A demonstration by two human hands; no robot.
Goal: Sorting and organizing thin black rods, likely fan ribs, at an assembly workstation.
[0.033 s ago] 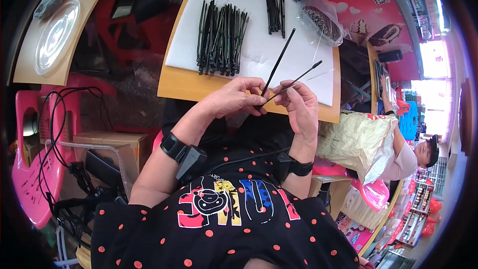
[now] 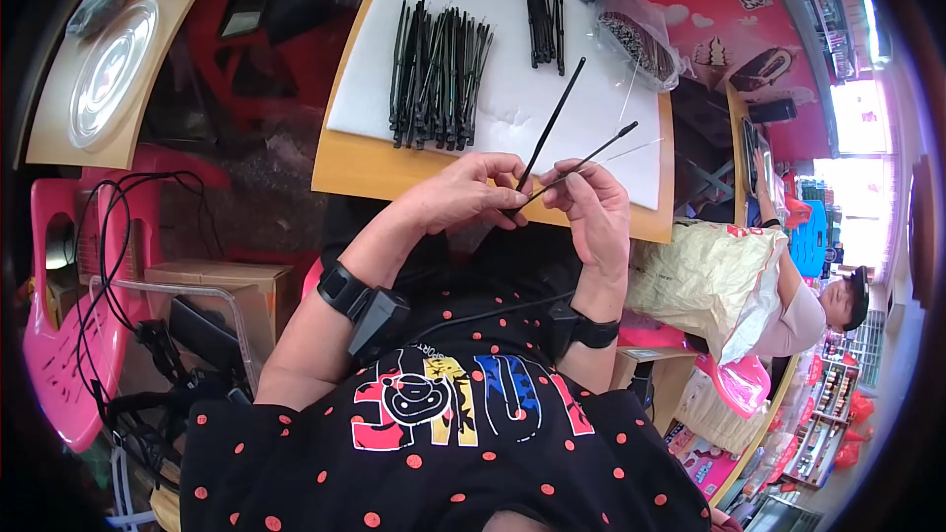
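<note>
1. The left hand [image 2: 461, 195] is pinched shut on the lower end of a thin black rod [image 2: 550, 124], which slants up and away over the counter's near edge.
2. The right hand [image 2: 594, 212] is closed on a second, thinner black rod [image 2: 591, 154] that angles up to the right; the two rods meet between the fingertips, just in front of the person's chest.
3. Both wrists carry dark bands, the left with a small black box [image 2: 376, 320] strapped on.
4. Beyond the hands lies the wooden counter [image 2: 365, 175], covered by a white sheet [image 2: 512, 89].
5. On the sheet, a large pile of black rods [image 2: 437, 74] sits to the left, well apart from the hands, and a smaller bundle [image 2: 544, 23] lies further back.
6. A clear bag of dark small parts [image 2: 641, 44] rests at the sheet's far right corner.
7. A pink plastic chair [image 2: 59, 335] with black cables draped over it stands at the left.
8. Another person [image 2: 808, 310] sits at the right, beside a yellowish bag [image 2: 700, 281].
</note>
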